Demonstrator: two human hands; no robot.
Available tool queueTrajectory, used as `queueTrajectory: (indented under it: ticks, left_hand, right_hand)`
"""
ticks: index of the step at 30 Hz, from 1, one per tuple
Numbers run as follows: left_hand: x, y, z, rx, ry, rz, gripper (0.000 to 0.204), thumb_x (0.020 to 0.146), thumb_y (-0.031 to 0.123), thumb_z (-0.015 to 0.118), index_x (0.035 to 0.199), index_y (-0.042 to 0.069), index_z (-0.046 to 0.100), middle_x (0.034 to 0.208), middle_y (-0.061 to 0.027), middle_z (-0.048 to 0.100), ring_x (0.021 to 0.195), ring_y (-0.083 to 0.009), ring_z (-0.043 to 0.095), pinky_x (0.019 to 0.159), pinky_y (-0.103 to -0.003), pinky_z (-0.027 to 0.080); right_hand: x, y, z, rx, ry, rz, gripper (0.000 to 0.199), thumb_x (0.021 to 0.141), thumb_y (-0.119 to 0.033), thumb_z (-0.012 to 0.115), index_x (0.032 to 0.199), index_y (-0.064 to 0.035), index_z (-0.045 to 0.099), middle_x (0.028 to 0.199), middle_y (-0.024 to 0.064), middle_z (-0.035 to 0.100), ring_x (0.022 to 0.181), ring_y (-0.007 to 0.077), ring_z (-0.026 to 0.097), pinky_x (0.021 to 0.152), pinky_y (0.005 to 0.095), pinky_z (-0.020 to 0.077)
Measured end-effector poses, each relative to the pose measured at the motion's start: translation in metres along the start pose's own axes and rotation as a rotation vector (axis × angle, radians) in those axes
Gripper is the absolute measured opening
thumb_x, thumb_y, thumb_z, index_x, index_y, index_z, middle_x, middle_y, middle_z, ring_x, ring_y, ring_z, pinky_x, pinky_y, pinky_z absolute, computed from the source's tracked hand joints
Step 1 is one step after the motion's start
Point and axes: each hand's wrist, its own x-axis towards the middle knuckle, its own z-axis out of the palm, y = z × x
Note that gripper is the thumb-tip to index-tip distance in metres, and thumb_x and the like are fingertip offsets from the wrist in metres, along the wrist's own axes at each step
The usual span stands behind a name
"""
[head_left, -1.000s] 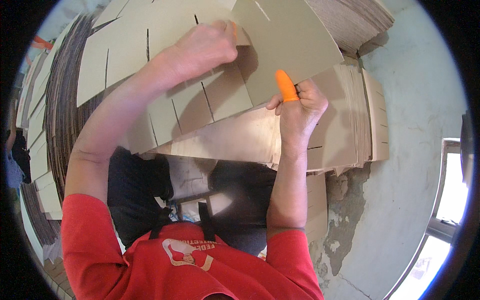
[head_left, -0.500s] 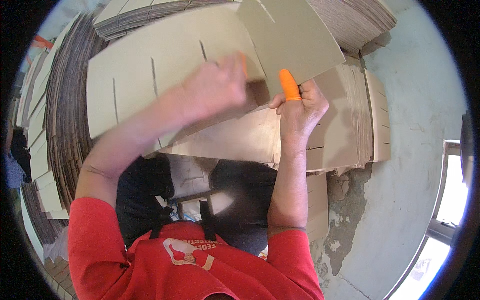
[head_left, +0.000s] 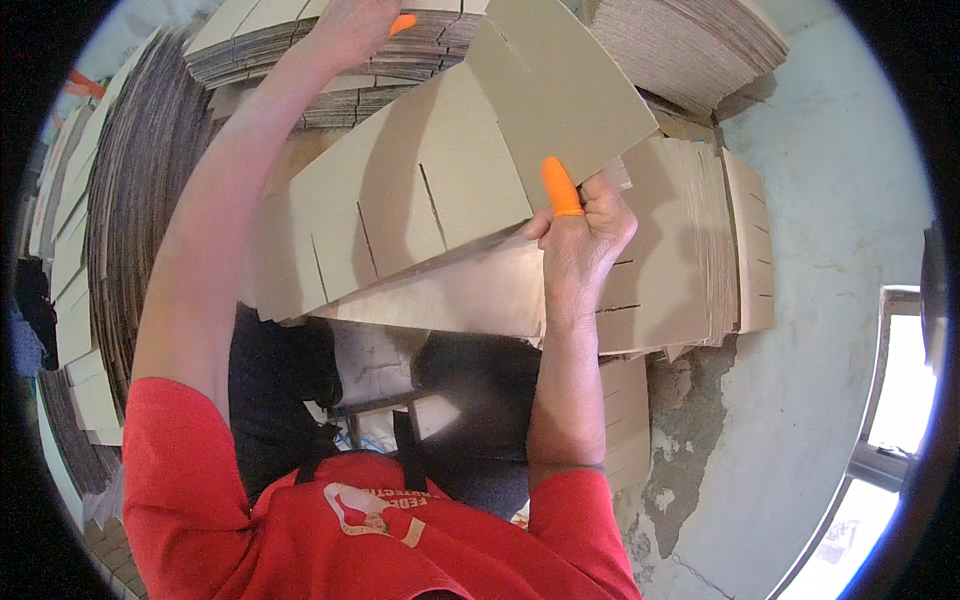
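Observation:
My left hand (head_left: 358,28), an orange cover on one digit, reaches over the far stack of slotted cardboard strips (head_left: 370,48). It is at the top edge of the view, and its fingers are mostly hidden. Nearer to me, my right hand (head_left: 592,222) is closed on the lower edge of upright cardboard pieces, its thumb in an orange finger cover (head_left: 560,188). Those are a tilted cardboard panel (head_left: 560,90) and a long slotted cardboard strip (head_left: 400,190) stretching to the left from it. Below them lies a pale board surface (head_left: 450,285).
Tall cardboard stacks stand at the left (head_left: 145,210) and far right (head_left: 685,50). Another slotted stack (head_left: 680,240) lies beside my right hand. A peeling wall (head_left: 820,250) and a window (head_left: 895,380) are on the right. My legs (head_left: 470,400) are below the board.
My left hand has moved up and away from the slotted strip to the far stack. The right hand keeps its grip, having shifted slightly left and down with the cardboard.

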Motion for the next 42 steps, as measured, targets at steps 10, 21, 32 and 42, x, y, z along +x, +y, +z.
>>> queueTrajectory:
  ticks: [10,21,32,42]
  left_hand:
    - [0.01,-0.016,0.01,-0.014,-0.145,0.261,0.032,0.074,0.014,0.056,0.103,-0.001,0.06,0.096,-0.0176,0.06,0.094,-0.0334,0.058,0.088,-0.044,0.047]
    - [0.013,0.035,-0.038,0.106,-0.043,0.15,0.033,0.078,0.006,0.054,0.109,-0.008,0.056,0.09,-0.0157,0.058,0.086,-0.0291,0.061,0.067,-0.038,0.055]
    - [-0.028,0.075,-0.08,0.036,0.106,0.358,0.03,0.07,0.006,0.064,0.098,-0.004,0.062,0.088,-0.0105,0.057,0.079,-0.0195,0.063,0.058,-0.028,0.057]
    - [-0.034,0.06,-0.103,0.069,0.282,0.345,0.026,0.066,0.005,0.065,0.091,-0.003,0.062,0.081,-0.0068,0.056,0.075,-0.015,0.062,0.054,-0.024,0.056]
  right_hand:
    - [0.001,0.008,0.002,-0.05,0.004,-0.086,0.023,0.052,0.014,0.062,0.067,0.0031,0.048,0.054,0.0117,0.042,0.052,0.0136,0.042,0.046,0.0309,0.0383]
    - [-0.001,0.0,0.0,-0.008,0.068,-0.116,0.021,0.06,0.018,0.061,0.068,0.0026,0.048,0.054,0.0102,0.05,0.049,0.0137,0.052,0.045,0.0305,0.0421]
    - [-0.007,-0.013,0.006,-0.284,0.172,-0.342,0.062,0.083,0.002,0.07,0.139,-0.0078,0.046,0.067,0.0109,0.063,0.049,0.0224,0.056,0.049,0.0337,0.0486]
    - [-0.012,-0.036,0.001,-0.258,0.11,-0.418,0.01,0.088,0.005,0.063,0.092,-0.0012,0.056,0.056,0.0004,0.049,0.043,0.0066,0.049,0.041,0.0243,0.0407]
